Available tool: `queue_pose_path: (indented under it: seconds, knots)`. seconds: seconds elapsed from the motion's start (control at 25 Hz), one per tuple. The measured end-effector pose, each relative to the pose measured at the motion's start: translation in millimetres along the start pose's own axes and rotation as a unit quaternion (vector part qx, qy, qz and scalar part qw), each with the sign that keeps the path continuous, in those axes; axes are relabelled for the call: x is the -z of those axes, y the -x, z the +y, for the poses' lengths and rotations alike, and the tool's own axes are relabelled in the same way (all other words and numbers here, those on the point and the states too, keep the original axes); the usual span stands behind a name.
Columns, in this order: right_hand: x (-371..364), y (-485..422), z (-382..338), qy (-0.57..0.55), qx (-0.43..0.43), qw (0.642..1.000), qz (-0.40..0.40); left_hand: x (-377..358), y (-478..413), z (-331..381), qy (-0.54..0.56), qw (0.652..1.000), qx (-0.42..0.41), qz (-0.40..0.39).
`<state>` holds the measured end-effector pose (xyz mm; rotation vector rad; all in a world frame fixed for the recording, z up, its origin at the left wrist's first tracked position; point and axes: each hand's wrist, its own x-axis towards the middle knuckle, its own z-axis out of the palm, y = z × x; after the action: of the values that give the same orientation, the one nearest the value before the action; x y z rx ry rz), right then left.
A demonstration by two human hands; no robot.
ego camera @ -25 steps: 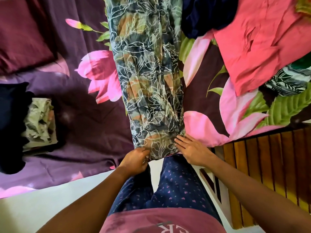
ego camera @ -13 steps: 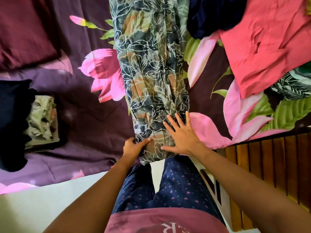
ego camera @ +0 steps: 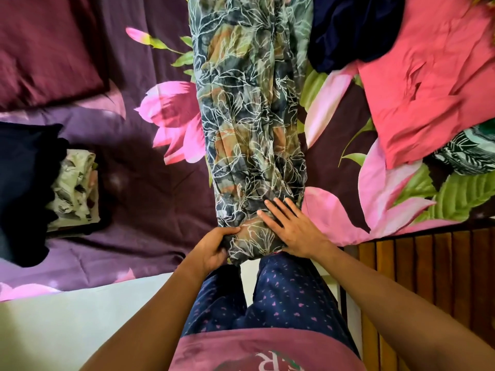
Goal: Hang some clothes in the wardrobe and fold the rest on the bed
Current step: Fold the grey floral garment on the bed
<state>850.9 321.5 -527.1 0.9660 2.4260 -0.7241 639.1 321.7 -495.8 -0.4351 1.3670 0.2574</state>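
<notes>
**A:** Where is the piece being folded?

**B:** The leaf-print garment (ego camera: 251, 129) lies on the bed (ego camera: 139, 188) as a long narrow strip. It runs from twelve o'clock down to the bed's near edge, just below the middle of the view.

**A:** And the hands?

**B:** The left hand (ego camera: 214, 249) grips the strip's near left corner, with the fingers curled round the hem and the thumb on top. The right hand (ego camera: 293, 231) lies flat on the near end, just right of the left. Its fingers are straight and slightly spread, pressing the cloth onto the bed.

**A:** What else is on the bed?

**B:** Between one and two o'clock a coral-pink garment (ego camera: 428, 89) lies crumpled. A navy garment (ego camera: 353, 30) lies against its left edge, just beside the strip. At three o'clock a black-and-green leaf-patterned cloth (ego camera: 468, 153) shows from under the coral one. At nine o'clock a folded pale floral garment (ego camera: 75, 188) sits beside a dark navy garment (ego camera: 24, 188), well apart from the strip. A maroon pillow (ego camera: 45, 49) fills ten to eleven o'clock.

**A:** And off the bed?

**B:** A wooden slatted board (ego camera: 428, 290) stands at four o'clock, and there is pale floor (ego camera: 80, 317) at seven.
</notes>
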Motion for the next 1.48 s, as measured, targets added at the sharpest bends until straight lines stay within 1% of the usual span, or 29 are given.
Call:
queue_pose_path:
  seconds: [0.08,0.16,0.24,0.28,0.32,0.36,0.4,0.44,0.48,0.52,0.56,0.6,0.68,0.72,0.76,0.84,0.88,0.92,0.96,1.0,1.04,1.08,1.2,1.28,1.32,1.36,1.4,1.44,1.48]
  knots:
    - [-0.9,-1.5,2.3,-0.017,-0.018,1.000,0.005,-3.1,3.4,1.9,0.007,1.000,-0.006,-0.012]
    - [-0.8,0.9,5.9,-0.034,-0.008,0.999,-0.022,1.2,-1.0,3.2,0.011,0.998,-0.053,0.012]
    - [8.9,4.9,9.7,-0.045,0.018,0.997,-0.063,12.8,-12.1,-0.3,-0.055,0.979,-0.171,0.100]
    - [15.3,7.3,11.7,-0.038,0.034,0.995,-0.091,21.4,-15.1,-3.3,-0.144,0.947,-0.251,0.142]
    - [21.3,8.8,14.0,-0.045,0.041,0.992,-0.106,29.2,-15.8,-6.5,-0.267,0.886,-0.340,0.169]
    - [27.5,8.7,15.8,-0.058,0.040,0.991,-0.117,36.5,-17.6,-9.4,-0.392,0.794,-0.430,0.177]
    - [33.3,7.3,17.2,-0.071,0.037,0.989,-0.120,42.8,-20.2,-12.6,-0.504,0.683,-0.498,0.176]
    - [38.0,5.7,19.1,-0.084,0.036,0.988,-0.124,47.1,-24.6,-15.9,-0.601,0.574,-0.529,0.171]
    - [41.7,3.7,21.8,-0.102,0.034,0.986,-0.130,48.1,-26.2,-17.1,-0.680,0.481,-0.528,0.167]
    - [43.4,2.1,24.3,-0.124,0.030,0.983,-0.135,47.6,-30.9,-18.5,-0.729,0.417,-0.517,0.163]
    - [46.4,1.0,25.8,-0.150,0.021,0.979,-0.139,42.8,-33.5,-17.5,-0.761,0.388,-0.496,0.154]
    - [50.7,0.0,27.2,-0.179,0.006,0.974,-0.137,36.7,-33.4,-13.8,-0.778,0.378,-0.482,0.139]
    - [57.6,-1.4,31.7,-0.251,-0.037,0.957,-0.139,26.1,-32.1,-8.0,-0.784,0.379,-0.479,0.106]
    - [60.6,-2.0,34.9,-0.278,-0.051,0.949,-0.142,22.4,-30.7,-3.6,-0.777,0.399,-0.480,0.079]
    - [62.5,-2.4,38.4,-0.294,-0.059,0.942,-0.151,20.6,-29.5,0.1,-0.771,0.439,-0.460,0.037]
    - [67.8,-2.6,45.1,-0.315,-0.071,0.924,-0.207,19.4,-23.0,3.0,-0.755,0.530,-0.385,-0.026]
    - [70.7,-1.8,47.8,-0.338,-0.084,0.903,-0.251,18.5,-18.4,3.2,-0.743,0.573,-0.343,-0.035]
    - [73.1,-0.7,49.4,-0.371,-0.095,0.875,-0.296,16.0,-11.9,3.5,-0.720,0.629,-0.290,-0.045]
    - [76.3,1.2,49.0,-0.400,-0.104,0.845,-0.340,13.2,-4.6,2.6,-0.673,0.694,-0.250,-0.061]
    - [79.0,3.3,49.9,-0.418,-0.111,0.821,-0.373,8.5,3.1,1.3,-0.594,0.769,-0.218,-0.083]
    - [82.9,5.6,53.0,-0.423,-0.114,0.813,-0.383,3.2,8.4,1.8,-0.518,0.828,-0.192,-0.103]
    - [88.4,7.5,57.8,-0.442,-0.116,0.810,-0.368,-1.1,12.2,6.3,-0.461,0.862,-0.180,-0.111]
    - [109.9,2.2,79.4,-0.573,-0.152,0.773,-0.224,-6.6,15.5,31.1,-0.354,0.911,-0.195,-0.085]
    - [116.3,-16.4,98.4,-0.605,-0.190,0.766,-0.106,-9.7,10.8,50.4,-0.305,0.921,-0.242,-0.035]
    - [116.8,-27.6,104.2,-0.596,-0.214,0.773,-0.044,-10.4,5.9,59.1,-0.289,0.917,-0.276,0.005]
    - [114.6,-38.5,107.2,-0.558,-0.237,0.795,0.029,-9.5,-2.3,67.3,-0.268,0.909,-0.316,0.046]
    - [111.7,-47.4,108.1,-0.483,-0.249,0.831,0.119,-10.4,-9.2,74.0,-0.248,0.899,-0.353,0.082]
    - [107.6,-52.4,105.9,-0.381,-0.235,0.868,0.213,-11.2,-15.8,78.7,-0.239,0.887,-0.378,0.115]
    - [102.2,-53.7,100.6,-0.279,-0.198,0.892,0.295,-13.2,-20.6,79.4,-0.247,0.873,-0.394,0.147]
